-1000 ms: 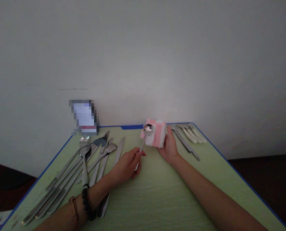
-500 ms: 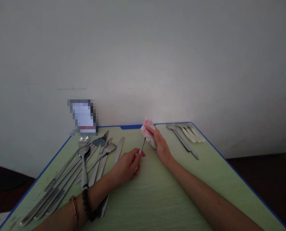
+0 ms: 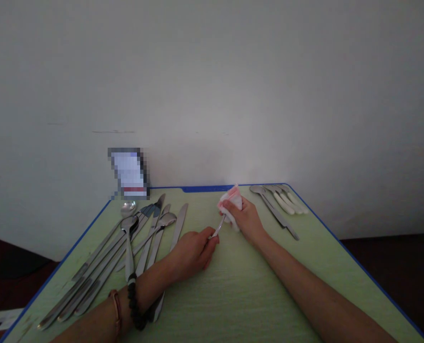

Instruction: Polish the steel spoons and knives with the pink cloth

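Over the middle of the surface [image 3: 233, 295], the left hand [image 3: 194, 252] is gripping a metal utensil [image 3: 219, 226], and the right hand [image 3: 249, 221] is clasping a pink-and-white cloth [image 3: 232, 200] around its hidden far end, seemingly requiring steady hold next.

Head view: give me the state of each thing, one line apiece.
Left hand: closed on the held utensil.
Right hand: closed on the cloth.
Held utensil: far end hidden by cloth.
Cloth: bunched up.
Device: propped up, screen lit.
Left-side cutlery: lying, partly overlapping.
Right-side cutlery: lying close together.
Beaded bracelet: worn.
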A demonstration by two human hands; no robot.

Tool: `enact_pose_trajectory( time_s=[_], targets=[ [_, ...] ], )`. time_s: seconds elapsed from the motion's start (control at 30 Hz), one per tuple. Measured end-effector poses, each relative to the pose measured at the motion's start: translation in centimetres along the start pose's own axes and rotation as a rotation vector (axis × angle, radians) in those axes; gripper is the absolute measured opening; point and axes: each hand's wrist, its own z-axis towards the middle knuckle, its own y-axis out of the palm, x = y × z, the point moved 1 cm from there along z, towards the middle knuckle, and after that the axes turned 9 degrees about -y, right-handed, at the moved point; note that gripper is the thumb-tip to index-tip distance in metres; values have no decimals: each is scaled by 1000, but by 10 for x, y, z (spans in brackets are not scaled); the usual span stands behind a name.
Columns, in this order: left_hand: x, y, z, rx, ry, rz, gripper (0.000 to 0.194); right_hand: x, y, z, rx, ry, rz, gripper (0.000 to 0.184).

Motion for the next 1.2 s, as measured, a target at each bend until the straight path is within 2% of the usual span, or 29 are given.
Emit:
enact_pose_trajectory(
  time_s=[0.2,0.43,0.7,0.87,1.07,1.2],
  targets=[
    [-2,3,1,-3,16,-81,26,-4,4,-2,50,26,179,37],
    [1,2,1,-16,21,-198,27,-2,22,-12,206,85,355,47],
    [2,4,5,15,-37,-199,23,-3,32,-21,110,158,381,39],
    [4,5,3,21,-83,-124,24,2,23,-10,145,77,356,36],
    [4,0,0,-45,-26,-164,26,-1,6,1,152,-53,201,35],
    [4,-2,-1,-59,1,-189,26,-5,6,1,142,-81,175,37]
  ],
)
